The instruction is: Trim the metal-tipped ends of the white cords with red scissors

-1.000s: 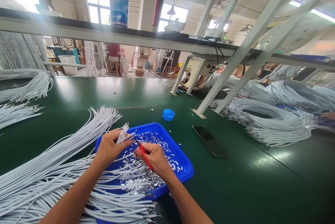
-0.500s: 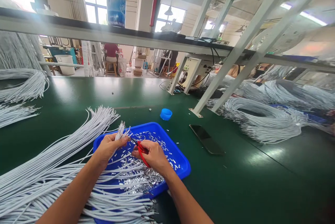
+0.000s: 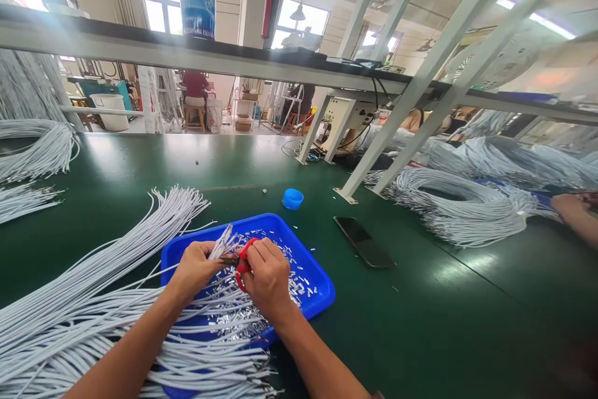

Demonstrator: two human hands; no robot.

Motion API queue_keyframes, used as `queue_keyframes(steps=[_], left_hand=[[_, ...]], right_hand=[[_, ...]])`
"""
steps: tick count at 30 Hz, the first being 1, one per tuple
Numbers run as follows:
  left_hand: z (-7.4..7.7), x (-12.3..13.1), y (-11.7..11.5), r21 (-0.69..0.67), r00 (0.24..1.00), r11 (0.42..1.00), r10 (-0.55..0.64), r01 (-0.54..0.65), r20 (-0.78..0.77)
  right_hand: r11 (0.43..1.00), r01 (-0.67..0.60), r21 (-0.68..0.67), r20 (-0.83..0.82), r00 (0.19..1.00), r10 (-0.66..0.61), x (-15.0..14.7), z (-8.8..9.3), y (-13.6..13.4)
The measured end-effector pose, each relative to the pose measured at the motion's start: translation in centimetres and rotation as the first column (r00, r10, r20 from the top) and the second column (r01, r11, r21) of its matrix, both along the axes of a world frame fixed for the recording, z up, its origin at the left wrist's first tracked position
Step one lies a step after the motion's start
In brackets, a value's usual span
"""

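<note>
My left hand (image 3: 199, 268) is closed around a small bunch of white cables (image 3: 223, 242), their ends pointing up and to the right. Red-handled pliers or cutters (image 3: 243, 262) are gripped in my right hand (image 3: 271, 271), the dark jaws against the cables near my left thumb; whether the jaws are closed cannot be made out. Both hands are over a blue tray (image 3: 327, 299) scattered with small silvery and white bits (image 3: 238, 324). More white cables (image 3: 215, 358) lie across the tray's near left side, and a thick bundle of them (image 3: 135, 231) stretches away to the left.
Beyond the tray sits a blue round cap (image 3: 293, 199), with a dark phone (image 3: 364, 242) to its right. Coiled cables (image 3: 476, 212) lie on the green table (image 3: 443, 324) at right, near a co-worker's arm (image 3: 577, 215). Slanted metal struts (image 3: 397, 131) hold a raised shelf.
My right hand has turned over, bringing the red-handled tool up against the cable bunch. My left hand has tilted the bunch to the right. A co-worker's arm has come in at right.
</note>
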State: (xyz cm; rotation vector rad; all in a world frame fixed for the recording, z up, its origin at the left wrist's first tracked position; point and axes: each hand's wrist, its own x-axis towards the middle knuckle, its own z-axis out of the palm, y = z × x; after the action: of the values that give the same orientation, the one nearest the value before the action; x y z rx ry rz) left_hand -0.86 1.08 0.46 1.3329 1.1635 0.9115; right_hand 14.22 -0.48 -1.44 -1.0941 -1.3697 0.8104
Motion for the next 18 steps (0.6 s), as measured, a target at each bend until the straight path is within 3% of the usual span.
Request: queue_keyframes(steps=[4,6,8,12,15,18], left_hand=[[0.4,-0.1,-0.1,-0.105,0.991,0.994,-0.013,0.027,0.134],[0.6,-0.1,-0.1,-0.099,0.994,0.995,-0.018,0.029,0.111],[0.5,-0.1,-0.1,-0.059,0.997,0.996,-0.058,0.061,0.053],[0.2,0.1,0.0,0.145,0.991,0.982,-0.111,0.122,-0.076],[0.3,0.0,0.0,0.281,0.985,0.958,-0.003,0.053,-0.175],[0.6,-0.2,0.0,0.254,0.995,0.967,0.058,-0.034,-0.087]], right_hand=[[0.99,-0.001,-0.141,-0.307,0.951,-0.043,1.2,0.0,1.1],[0.984,0.023,-0.174,-0.427,0.899,-0.097,1.9,0.0,1.6],[0.981,-0.003,-0.194,-0.435,0.896,-0.083,2.2,0.1,1.8],[0.962,-0.189,-0.199,-0.226,0.964,0.142,1.8,0.5,0.9],[0.969,-0.172,-0.176,-0.029,0.985,0.17,2.0,0.9,0.4],[0.978,-0.13,-0.166,0.234,0.958,0.167,2.9,1.1,0.4]])
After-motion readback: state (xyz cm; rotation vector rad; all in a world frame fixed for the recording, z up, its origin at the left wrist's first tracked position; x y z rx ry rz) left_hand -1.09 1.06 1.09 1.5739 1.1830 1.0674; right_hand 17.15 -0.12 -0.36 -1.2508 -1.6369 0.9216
